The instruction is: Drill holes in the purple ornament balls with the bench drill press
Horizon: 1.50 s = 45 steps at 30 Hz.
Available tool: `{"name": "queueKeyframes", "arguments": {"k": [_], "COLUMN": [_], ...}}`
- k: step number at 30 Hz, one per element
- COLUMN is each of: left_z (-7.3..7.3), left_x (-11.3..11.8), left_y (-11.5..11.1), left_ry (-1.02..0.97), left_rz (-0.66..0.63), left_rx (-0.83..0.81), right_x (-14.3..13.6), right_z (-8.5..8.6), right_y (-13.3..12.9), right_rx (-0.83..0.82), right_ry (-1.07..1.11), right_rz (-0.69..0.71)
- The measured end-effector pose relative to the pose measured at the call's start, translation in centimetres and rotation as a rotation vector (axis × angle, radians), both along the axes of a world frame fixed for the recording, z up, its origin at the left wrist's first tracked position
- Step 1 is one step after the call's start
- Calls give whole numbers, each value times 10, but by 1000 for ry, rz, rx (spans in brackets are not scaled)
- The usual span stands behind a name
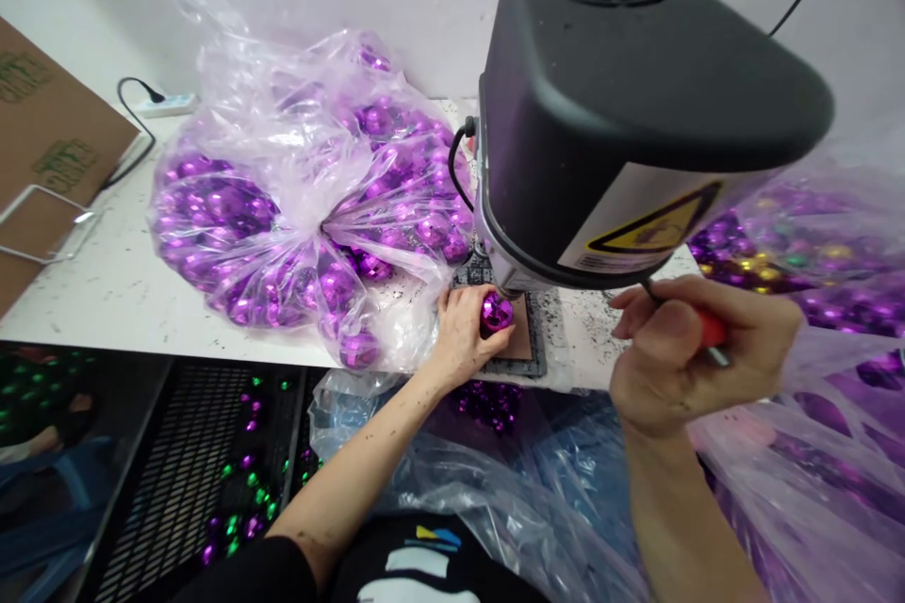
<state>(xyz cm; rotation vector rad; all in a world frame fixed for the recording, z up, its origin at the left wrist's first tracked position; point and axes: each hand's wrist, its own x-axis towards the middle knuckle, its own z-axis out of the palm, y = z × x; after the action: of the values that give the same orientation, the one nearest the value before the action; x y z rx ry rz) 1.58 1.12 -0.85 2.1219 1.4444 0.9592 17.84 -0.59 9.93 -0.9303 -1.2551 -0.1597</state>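
My left hand (463, 332) grips a shiny purple ball (496, 312) and holds it on the small brown pad (524, 339) under the black machine head (622, 104). My right hand (689, 353) is closed around a red-handled lever (713, 332) that runs up toward the machine's right underside. The tip of the machine above the ball is hidden by the housing.
A large clear bag of purple balls (297, 207) lies on the white table (106, 292) left of the machine. Another bag with purple, gold and green balls (813, 254) sits at the right. Plastic sheeting (495, 480) covers my lap. A cardboard box (49, 141) stands far left.
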Motion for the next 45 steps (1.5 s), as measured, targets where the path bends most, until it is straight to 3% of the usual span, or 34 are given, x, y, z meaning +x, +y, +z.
{"name": "queueKeyframes", "arguments": {"k": [5,14,23,27,32,41,45], "left_z": [2,2,2,5,7,3,3], "left_x": [0,1,-1,0,1,1,1], "left_y": [-1,-1,-2,-2,-2,-2,-1], "left_ry": [-14,-29,-64,-65,-58,-69,-45], "left_rz": [4,3,-27,-34,-29,-23,-20], "left_rx": [2,-20,-52,-71,-105,-65,-47], "right_x": [2,6,4,0,-8,-11,-10], "right_z": [-14,-10,1,-7,-18,-21,-36], "right_y": [0,3,0,6,6,9,7], "right_rx": [59,106,-9,85,69,113,64], "right_ry": [-28,-138,-153,-120,-46,18,49], "right_rz": [95,54,9,6,-34,19,64]}}
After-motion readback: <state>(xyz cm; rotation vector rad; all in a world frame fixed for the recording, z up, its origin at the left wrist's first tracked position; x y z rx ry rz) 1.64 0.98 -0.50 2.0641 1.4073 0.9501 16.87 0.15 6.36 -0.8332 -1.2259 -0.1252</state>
